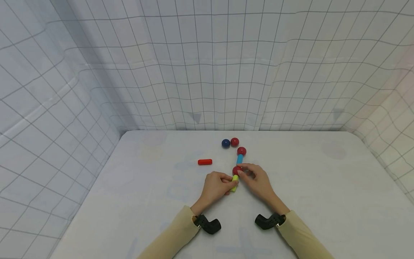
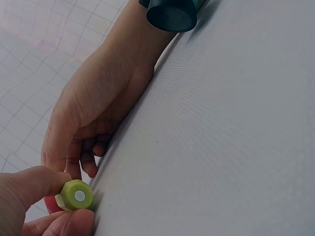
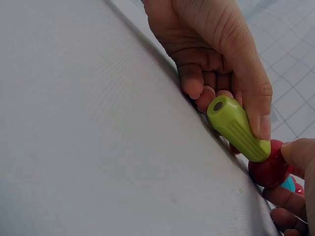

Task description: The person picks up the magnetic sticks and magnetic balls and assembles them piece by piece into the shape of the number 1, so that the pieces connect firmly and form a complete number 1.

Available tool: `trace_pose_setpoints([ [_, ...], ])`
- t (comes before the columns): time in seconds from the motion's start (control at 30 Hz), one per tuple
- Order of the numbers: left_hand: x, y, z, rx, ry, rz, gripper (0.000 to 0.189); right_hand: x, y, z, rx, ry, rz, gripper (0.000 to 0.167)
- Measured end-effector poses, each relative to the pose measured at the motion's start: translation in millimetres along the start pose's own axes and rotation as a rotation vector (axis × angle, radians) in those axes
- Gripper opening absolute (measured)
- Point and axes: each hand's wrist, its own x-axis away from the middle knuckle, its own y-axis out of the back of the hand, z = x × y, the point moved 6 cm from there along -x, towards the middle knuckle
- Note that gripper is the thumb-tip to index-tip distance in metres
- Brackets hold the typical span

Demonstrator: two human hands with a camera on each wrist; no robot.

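We record long, plain pale-yellow sleeves on the person, the left sleeve [image 1: 171, 233] matching the right sleeve [image 1: 303, 235], with the left hand [image 1: 217, 185] and right hand [image 1: 257, 180] bare beyond them. We find a black fitting at each wrist, the left wrist mount [image 1: 211, 226] and the right wrist mount [image 1: 266, 222], both bent like a pipe elbow and thick at the end. In the left wrist view, we note the right one's blunt, rounded end, with a trace of green beside it.

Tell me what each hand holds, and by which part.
The left hand pinches the yellow-green rod by its long sides. The right hand pinches the red ball at that rod's far end by its sides.
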Motion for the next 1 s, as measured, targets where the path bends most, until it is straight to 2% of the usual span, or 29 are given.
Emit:
trace_pose_setpoints([
  [0.7,1.6,-3.3,0.4,0.060,0.012,0.011,0.024,1.5,1.2,1.2,-0.007,-0.013,-0.009,0.027],
  [1.0,1.3,-1.3,-0.4,0.063,-0.011,-0.004,0.024,0.8,-0.4,-2.2,-0.016,0.004,-0.026,0.027],
])
